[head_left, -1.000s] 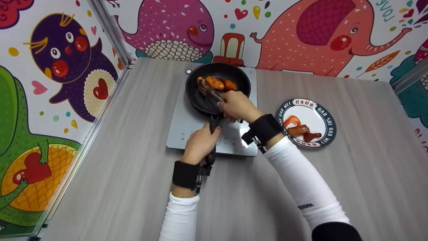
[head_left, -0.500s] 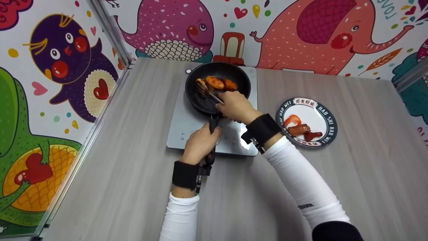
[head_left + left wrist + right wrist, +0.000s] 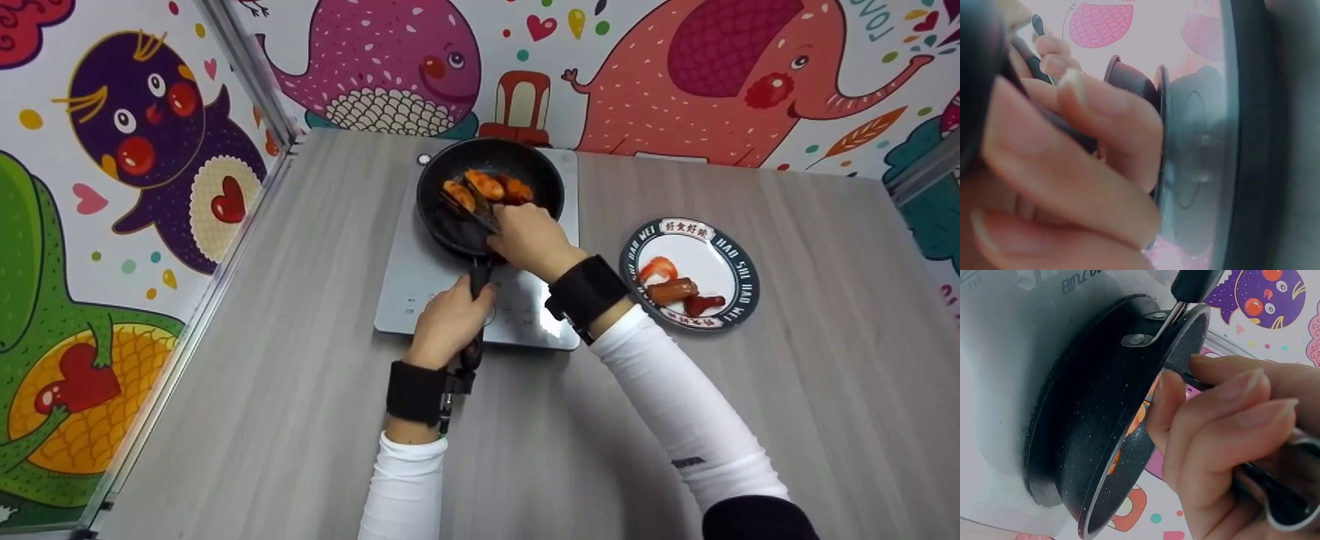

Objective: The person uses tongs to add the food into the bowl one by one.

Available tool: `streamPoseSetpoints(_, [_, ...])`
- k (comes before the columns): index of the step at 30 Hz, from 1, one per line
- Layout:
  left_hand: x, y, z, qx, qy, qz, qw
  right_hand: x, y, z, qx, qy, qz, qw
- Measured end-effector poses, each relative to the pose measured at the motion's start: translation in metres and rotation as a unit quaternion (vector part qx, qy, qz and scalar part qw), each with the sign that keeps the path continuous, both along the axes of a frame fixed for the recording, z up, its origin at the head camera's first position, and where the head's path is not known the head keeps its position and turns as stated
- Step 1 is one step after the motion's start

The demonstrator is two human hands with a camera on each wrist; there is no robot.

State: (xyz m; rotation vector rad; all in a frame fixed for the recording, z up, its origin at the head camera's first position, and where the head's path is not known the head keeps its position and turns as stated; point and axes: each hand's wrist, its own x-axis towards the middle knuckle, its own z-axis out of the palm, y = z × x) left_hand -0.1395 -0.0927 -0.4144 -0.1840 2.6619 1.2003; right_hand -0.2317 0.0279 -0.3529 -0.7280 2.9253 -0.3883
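In the head view my left hand (image 3: 454,322) grips the black handle (image 3: 477,277) of a frying pan (image 3: 450,232). My right hand (image 3: 529,236) holds tongs (image 3: 484,217) over the pan, their tips against the leftmost of 3 orange-brown pieces of food (image 3: 486,184), which look like chicken wings. Curled fingers (image 3: 1224,422) wrap the tongs' dark handle (image 3: 1275,489) in the right wrist view, beside the pan wall (image 3: 1100,399). The left wrist view shows the left fingers (image 3: 1084,180) close up, hiding most of the pan handle.
The pan stands on a silver induction cooker (image 3: 420,300). To its right sits a dark-rimmed plate (image 3: 742,281) with a few reddish-brown pieces of food (image 3: 673,291). Printed cartoon walls (image 3: 390,60) border the table (image 3: 300,337) at the back and left.
The tongs' tips have shifted slightly in the pan, and the leftmost food piece has turned, showing more of its orange face. My left hand stays on the handle.
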Motion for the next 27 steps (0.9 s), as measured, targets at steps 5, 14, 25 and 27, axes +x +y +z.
streamPoseSetpoints(5, [0.0,0.002,-0.002,-0.002,0.005,-0.003,1.0,0.002,0.006,-0.001,-0.003,0.009,-0.005,0.9999])
streamPoseSetpoints(14, [0.0,0.001,-0.001,-0.004,-0.003,0.002,1.0,0.008,0.018,-0.001,-0.026,0.007,-0.015,0.9995])
streamPoseSetpoints(25, [0.0,0.0,-0.002,0.0,-0.002,-0.002,1.0,0.026,0.046,-0.007,-0.1,0.016,-0.065,0.9927])
streamPoseSetpoints(27, [0.0,0.0,-0.002,-0.003,-0.001,-0.004,1.0,0.029,0.051,-0.009,-0.107,0.024,-0.069,0.9916])
